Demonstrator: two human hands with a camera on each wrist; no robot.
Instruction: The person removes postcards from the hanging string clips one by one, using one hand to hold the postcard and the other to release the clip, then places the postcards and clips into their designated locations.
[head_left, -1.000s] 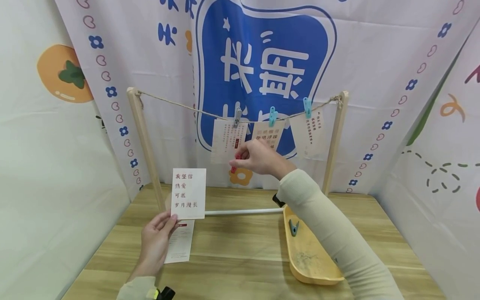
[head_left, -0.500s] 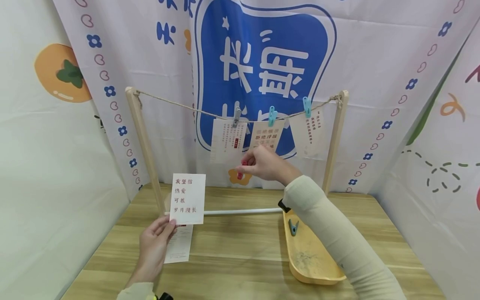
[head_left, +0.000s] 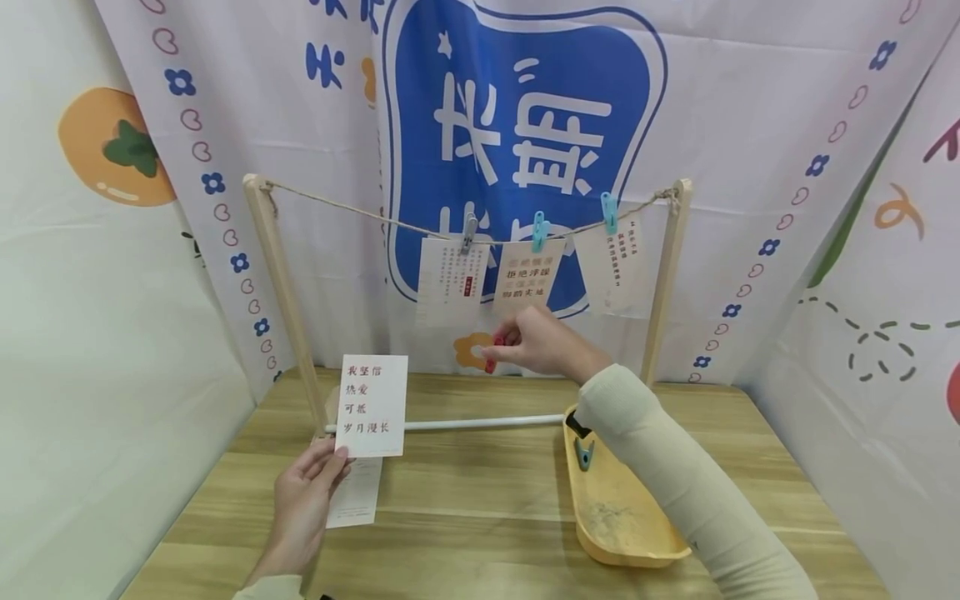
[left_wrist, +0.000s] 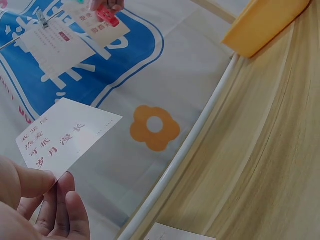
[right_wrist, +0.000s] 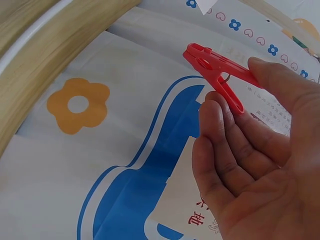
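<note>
"red clothespin [right_wrist: 221, 62] is pinched where?"
"by its handles [right_wrist: 231, 98], in the right hand [head_left: 545, 343]."
"and the card [head_left: 372, 406]?"
"held low by the left hand [head_left: 306, 487], over the counter [head_left: 465, 500]; probably light, bendable, best gripped edgewise."

Cloth-walled booth [head_left: 832, 467] — printed backdrop [head_left: 495, 183], side sheets [head_left: 97, 333], wood-grain table [head_left: 465, 500].

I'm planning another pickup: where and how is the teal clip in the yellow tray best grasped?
Probably across the two spread arms of the teal clip, coming down from above. They form a V opening toward the far end of the yellow tray, giving two sides to pinch, while the tray's nearby left wall could hinder an approach from that side.
</note>
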